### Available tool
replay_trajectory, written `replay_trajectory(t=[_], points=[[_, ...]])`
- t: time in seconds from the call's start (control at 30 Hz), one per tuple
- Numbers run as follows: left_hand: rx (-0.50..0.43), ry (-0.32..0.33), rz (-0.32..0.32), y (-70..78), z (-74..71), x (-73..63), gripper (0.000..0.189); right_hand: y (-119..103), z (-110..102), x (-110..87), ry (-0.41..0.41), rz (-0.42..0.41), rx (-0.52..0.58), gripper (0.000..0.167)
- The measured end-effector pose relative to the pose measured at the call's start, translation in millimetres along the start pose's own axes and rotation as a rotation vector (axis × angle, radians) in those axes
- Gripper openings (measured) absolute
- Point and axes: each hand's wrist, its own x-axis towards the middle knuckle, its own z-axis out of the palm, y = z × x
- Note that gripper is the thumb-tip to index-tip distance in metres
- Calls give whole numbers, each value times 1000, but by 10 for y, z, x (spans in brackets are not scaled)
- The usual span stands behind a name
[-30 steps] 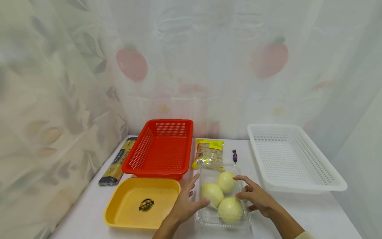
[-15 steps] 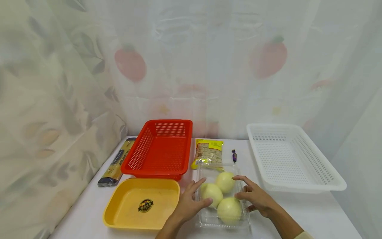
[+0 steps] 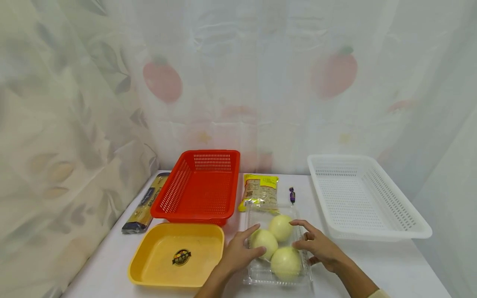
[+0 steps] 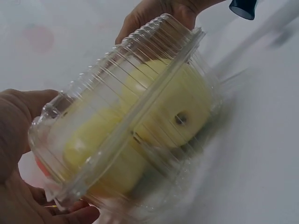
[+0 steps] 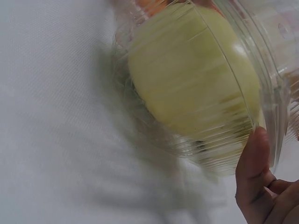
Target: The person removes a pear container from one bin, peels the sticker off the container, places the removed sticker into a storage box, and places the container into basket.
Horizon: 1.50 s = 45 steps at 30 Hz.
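A clear plastic clamshell box stands on the table before me, its ribbed lid down. Inside it are three pale yellow-green round fruits; a dark dimple shows on one fruit in the left wrist view. My left hand grips the box's left side, thumb over the lid edge and fingers at the rim. On the other side, my right hand holds the right edge, index finger and thumb bent against the lid. In the right wrist view a fingertip presses the ribbed wall. The box's underside is hidden.
Left of the box stand a yellow tray and a red basket, with a spaghetti pack beside them. Behind lie a yellow-topped food bag and a purple wrapped candy. At right is a white basket.
My left hand has moved right, closing in on the box's left side, its fingers now at the lid edge. The right hand stays about where it was.
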Motion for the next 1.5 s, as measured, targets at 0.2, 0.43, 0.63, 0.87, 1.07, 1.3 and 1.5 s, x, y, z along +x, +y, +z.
replay_trajectory(t=[0.2,0.43,0.63,0.87,1.07,1.3,1.5], points=[[-10,-24,-23,21,-13,60,64,-3,10,-7,14,-23,-22,64],[-52,-25,-44,32,-49,103,59,-13,48,-13,44,-43,-43,64],[-39,-30,-58,72,-70,118,58,-18,53,-39,48,-45,-55,65],[-25,-56,-83,177,-135,142,59,-133,40,-101,44,-63,-113,65],[-62,-97,-98,310,-224,196,58,-319,37,-160,68,-83,-164,64],[-43,-122,-67,496,-430,239,58,-611,80,-246,57,-127,-198,68],[-65,-176,-38,675,-614,283,58,-847,91,-301,52,-128,-228,70]])
